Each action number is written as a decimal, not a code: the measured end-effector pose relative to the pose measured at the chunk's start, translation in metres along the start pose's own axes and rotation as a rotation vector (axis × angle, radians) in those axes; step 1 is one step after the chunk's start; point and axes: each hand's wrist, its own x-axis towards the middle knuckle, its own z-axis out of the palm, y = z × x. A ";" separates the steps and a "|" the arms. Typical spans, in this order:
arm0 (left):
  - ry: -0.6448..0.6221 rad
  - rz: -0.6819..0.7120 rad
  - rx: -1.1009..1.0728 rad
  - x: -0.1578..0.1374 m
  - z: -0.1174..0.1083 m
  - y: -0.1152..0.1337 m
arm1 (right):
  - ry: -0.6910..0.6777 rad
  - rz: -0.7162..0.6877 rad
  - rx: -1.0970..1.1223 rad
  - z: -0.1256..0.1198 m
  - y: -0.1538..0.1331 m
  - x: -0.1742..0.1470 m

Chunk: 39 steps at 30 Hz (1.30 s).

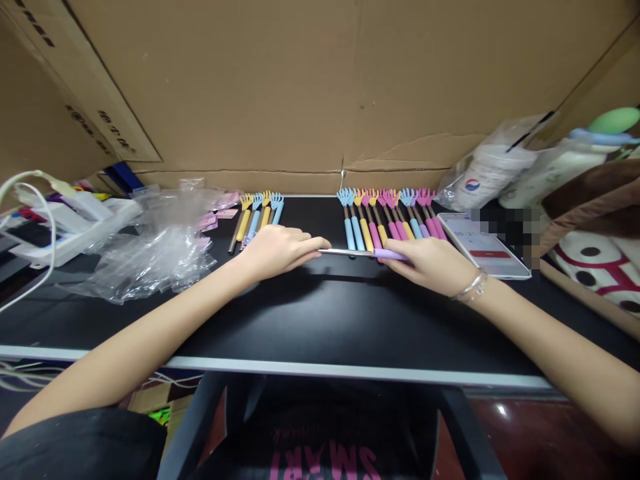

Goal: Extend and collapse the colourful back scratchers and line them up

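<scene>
Stretched level between my hands is a back scratcher with a bare metal rod [346, 251] and a purple grip. My right hand [425, 263] is closed round the purple grip. My left hand [283, 252] is closed on the other end of the rod; a bit of purple shows past its far side, mostly hidden. Behind my right hand lies a row of back scratchers [373, 230] with blue, yellow and pink hand-shaped heads pointing away from me. Beyond my left hand lies a smaller group of back scratchers [255, 217], yellow and blue, partly covered by that hand.
Clear plastic bags [155, 247] are heaped on the black table [320, 320] at left, near a white power strip [45, 240] with cables. A phone [483, 247], a bagged cup [493, 170] and a bottle [560, 167] stand or lie at right. Cardboard [280, 87] walls the back.
</scene>
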 end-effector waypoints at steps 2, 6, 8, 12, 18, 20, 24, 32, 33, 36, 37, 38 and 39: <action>-0.003 -0.014 -0.012 0.000 0.000 0.001 | 0.002 0.002 -0.004 0.001 -0.001 0.000; -0.021 -0.021 -0.041 0.000 0.000 0.002 | 0.018 0.010 -0.058 0.001 -0.003 0.000; -0.032 -0.021 -0.055 0.000 0.000 0.003 | 0.029 0.012 -0.082 0.001 -0.004 0.000; -0.058 -0.035 -0.090 0.000 0.001 0.004 | 0.042 0.027 -0.102 0.001 -0.004 0.000; -0.081 -0.063 -0.140 0.000 -0.001 0.006 | 0.046 0.036 -0.117 0.001 -0.005 0.000; -0.091 -0.068 -0.156 0.000 -0.001 0.006 | 0.046 0.033 -0.115 0.001 -0.005 0.000; -0.130 -0.080 -0.177 0.000 -0.002 0.005 | 0.044 0.022 -0.097 0.000 -0.004 0.000; -0.162 -0.063 -0.225 0.000 -0.004 0.003 | 0.051 -0.011 -0.063 0.001 -0.004 -0.001; -0.158 -0.054 -0.231 0.000 -0.004 0.003 | 0.049 -0.019 -0.057 0.001 -0.004 -0.002; -0.132 -0.035 -0.256 0.000 -0.004 0.001 | 0.047 -0.040 -0.041 0.002 -0.002 -0.002; -0.122 -0.030 -0.265 0.000 -0.004 0.001 | 0.047 -0.046 -0.038 0.002 -0.002 -0.002; -0.110 -0.026 -0.274 0.000 -0.004 0.001 | 0.048 -0.051 -0.038 0.002 -0.002 -0.002; -0.099 -0.021 -0.280 -0.001 -0.003 0.001 | 0.050 -0.053 -0.041 0.003 -0.002 -0.002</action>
